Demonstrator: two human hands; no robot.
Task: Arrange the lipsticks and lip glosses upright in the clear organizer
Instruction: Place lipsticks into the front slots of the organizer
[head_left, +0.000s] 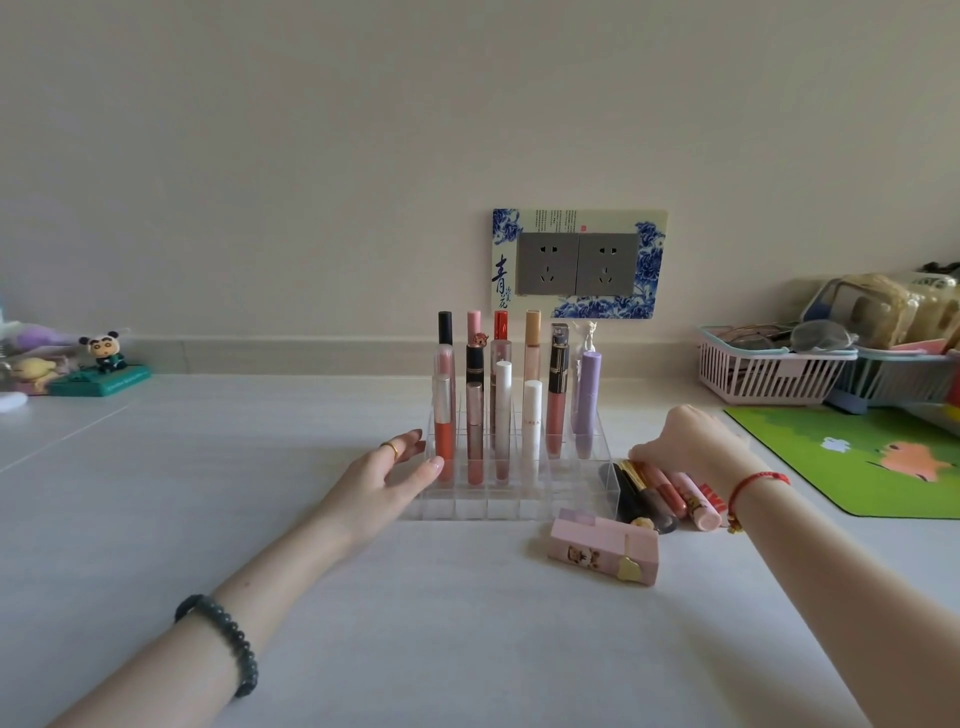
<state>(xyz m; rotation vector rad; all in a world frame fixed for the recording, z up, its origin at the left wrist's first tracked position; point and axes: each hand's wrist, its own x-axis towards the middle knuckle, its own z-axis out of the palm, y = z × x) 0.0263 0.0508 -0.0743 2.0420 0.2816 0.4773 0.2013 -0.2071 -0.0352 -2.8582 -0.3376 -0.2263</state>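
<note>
The right hand (685, 441) is bending down over a pile (660, 493) of loose lipsticks and glosses, its fingertips touching the far ends of the tubes. The fingers are tucked under the back of the hand, so it cannot be told whether they are pinching one or only sorting through them. The pile is lying flat on the table (415, 623), touching the organizer's right front corner and within easy reach for the next pick.

The left hand (384, 478) is holding nothing. Its fingers are lying straight against the left front edge of the organizer (467, 506), apparently bracing the light tray so it does not slide while tubes are going in.

About a dozen tubes (501, 410) are standing upright in the back and middle cells, the tallest at the rear, while the front row is waiting unfilled. A pink box (605, 551) is lying on its side just in front of the pile.

To the right, a green mat (857, 462) and a pink basket (769, 379) are sitting well apart from the work.
</note>
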